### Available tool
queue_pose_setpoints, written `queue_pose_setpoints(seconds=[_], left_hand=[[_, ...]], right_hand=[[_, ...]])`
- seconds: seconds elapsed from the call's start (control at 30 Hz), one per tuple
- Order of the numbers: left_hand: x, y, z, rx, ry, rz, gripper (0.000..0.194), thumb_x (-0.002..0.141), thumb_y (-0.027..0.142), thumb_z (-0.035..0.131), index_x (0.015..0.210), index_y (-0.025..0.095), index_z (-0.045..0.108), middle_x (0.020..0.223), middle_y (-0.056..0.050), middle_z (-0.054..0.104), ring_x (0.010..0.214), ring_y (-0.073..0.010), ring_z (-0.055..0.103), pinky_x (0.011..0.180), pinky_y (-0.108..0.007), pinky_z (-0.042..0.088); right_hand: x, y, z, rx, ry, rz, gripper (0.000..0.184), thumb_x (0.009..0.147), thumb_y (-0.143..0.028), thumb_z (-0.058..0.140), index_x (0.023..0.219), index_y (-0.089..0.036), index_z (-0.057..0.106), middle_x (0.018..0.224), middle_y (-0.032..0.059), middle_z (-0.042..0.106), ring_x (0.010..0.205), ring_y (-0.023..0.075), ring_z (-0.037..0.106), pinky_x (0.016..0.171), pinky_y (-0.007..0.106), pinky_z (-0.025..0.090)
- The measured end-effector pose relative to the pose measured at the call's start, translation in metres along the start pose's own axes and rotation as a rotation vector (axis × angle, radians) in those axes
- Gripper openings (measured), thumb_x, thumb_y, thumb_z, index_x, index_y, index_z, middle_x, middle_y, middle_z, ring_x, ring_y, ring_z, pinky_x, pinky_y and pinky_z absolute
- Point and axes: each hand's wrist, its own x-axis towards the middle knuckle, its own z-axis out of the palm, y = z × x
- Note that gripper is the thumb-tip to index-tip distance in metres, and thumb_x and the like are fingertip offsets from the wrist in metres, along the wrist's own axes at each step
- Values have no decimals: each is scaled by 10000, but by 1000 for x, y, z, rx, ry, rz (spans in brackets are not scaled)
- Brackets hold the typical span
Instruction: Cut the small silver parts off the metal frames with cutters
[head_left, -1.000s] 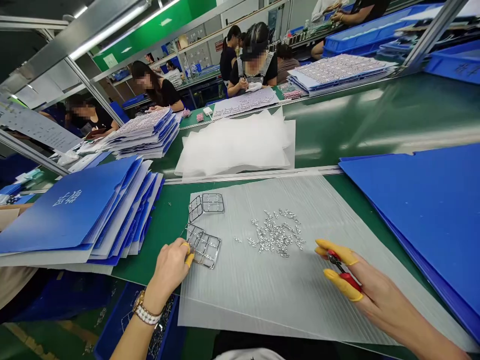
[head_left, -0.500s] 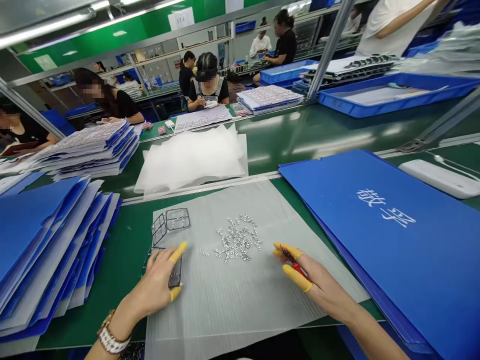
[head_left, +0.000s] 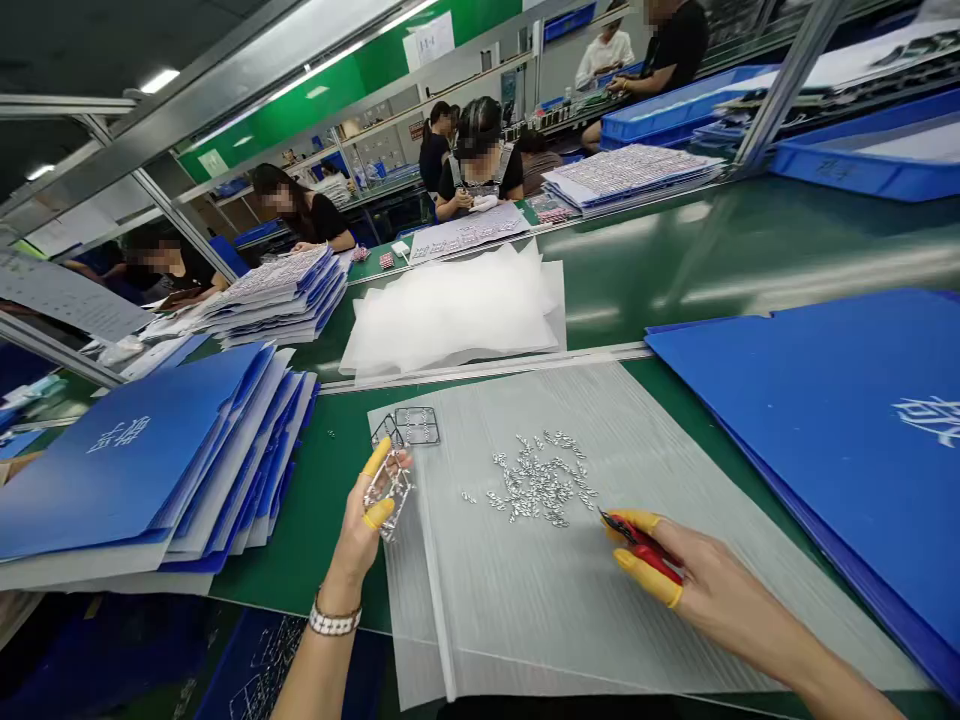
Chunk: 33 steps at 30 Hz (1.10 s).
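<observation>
My left hand (head_left: 358, 525), with yellow finger cots on its fingertips, is closed on a small shiny sprue frame (head_left: 390, 497), held tilted above the left side of a pale translucent sheet (head_left: 517, 610). My right hand (head_left: 697, 575) also wears yellow cots and grips red-handled nippers (head_left: 645, 548), their dark tips pointing left. Between the hands lies a scattered pile of tiny silvery parts (head_left: 540, 488), close to the nipper tips. Beyond my left hand, other dark-edged frames (head_left: 417, 426) lie at the sheet's far left corner, partly hidden by my fingers.
Blue folders with pale sheets (head_left: 225, 460) are stacked at left, and more blue folders (head_left: 810, 400) lie at right. White foam sheets (head_left: 450, 315) rest across the metal strip. Below the table's left edge, a blue bin (head_left: 262, 660) holds frames. Several people sit opposite.
My left hand has come up from the sheet with the sprue frame in it. The view has turned left. The nippers in my right hand now show more fully.
</observation>
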Motion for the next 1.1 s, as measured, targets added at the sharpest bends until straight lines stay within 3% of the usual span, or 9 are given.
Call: queue_pose_setpoints(seconds=[0.07,0.2,0.33,0.43,0.63,0.73,0.93,1.1], left_hand=[[-1,4,-3,-23,86,-16,642,749,388,635,1334,216,437,1260,-130,560,1150,-325,535,997,-487,392],[-3,15,0,-4,250,-21,528,808,398,572,1298,228,472,1199,-102,597,1072,-278,595,958,-463,428],[-12,16,21,127,194,100,578,782,387,618,1320,257,448,1257,-84,558,1111,-266,564,998,-428,395],[-16,6,39,35,118,142,582,787,434,596,1320,252,448,1263,-106,543,1073,-279,582,961,-439,426],[-8,-15,45,-304,186,-19,647,784,681,405,1253,250,521,1230,-116,564,1039,-278,598,902,-452,470],[-10,-20,53,-471,176,-127,733,758,749,330,1170,205,596,1178,-136,608,960,-272,629,890,-459,467],[-23,-34,82,-683,113,-344,455,843,438,450,1111,128,648,1191,-149,623,1046,-282,601,958,-419,411],[-29,-39,87,-756,111,-366,439,848,379,423,1088,102,664,1148,-161,648,1085,-280,583,997,-413,373]], right_hand=[[0,-6,-2,39,-113,-22,404,808,-520,496,1070,-239,621,952,72,682,794,244,637,662,339,537],[3,-22,-4,22,-161,-33,342,837,-430,458,1064,-211,589,913,62,670,771,218,622,669,314,499],[11,-34,2,-137,-163,-55,193,825,-371,470,831,-206,569,735,33,611,625,189,565,546,282,419],[18,-37,7,-161,-152,-92,148,827,-337,460,800,-211,534,722,21,579,616,178,543,535,270,388],[24,-37,16,-186,-145,-71,130,844,-329,446,816,-215,503,727,14,567,619,174,541,553,273,376],[23,-49,27,-280,-151,-179,91,822,-292,491,827,-205,519,739,28,562,677,194,547,595,285,390],[25,-83,59,-424,-47,-471,221,818,-260,616,997,-142,559,890,96,581,827,244,532,720,355,425],[29,-89,75,-572,21,-535,173,858,-250,573,978,-125,583,835,90,589,757,236,527,678,357,429]])
